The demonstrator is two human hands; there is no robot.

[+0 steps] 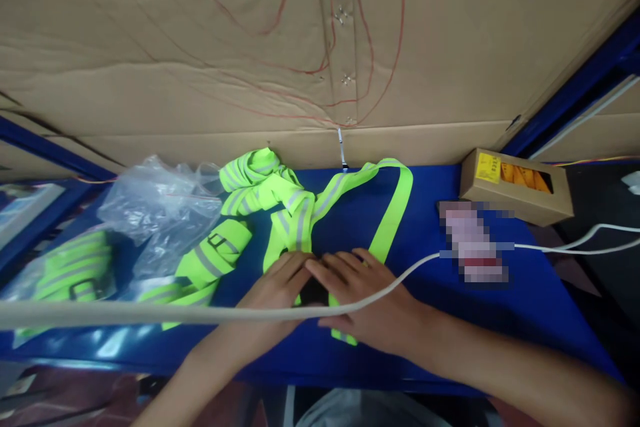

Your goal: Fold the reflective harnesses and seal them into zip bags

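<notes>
1. We see a tall creased brown cardboard wall [150,47] with red pen lines standing at the far edge of the flat blue table [530,293].
2. A crumpled clear plastic bag [155,213] lies far left; a small brown cardboard box [515,185] sits far right.
3. A white cable [150,312] crosses in front of both wrists, partly hiding them.
4. The neon-yellow reflective strap harness [295,207] lies mid-table.
5. Our left hand [273,297] and right hand [373,303] press its near end flat, fingers stretched and close together, gripping nothing.
</notes>
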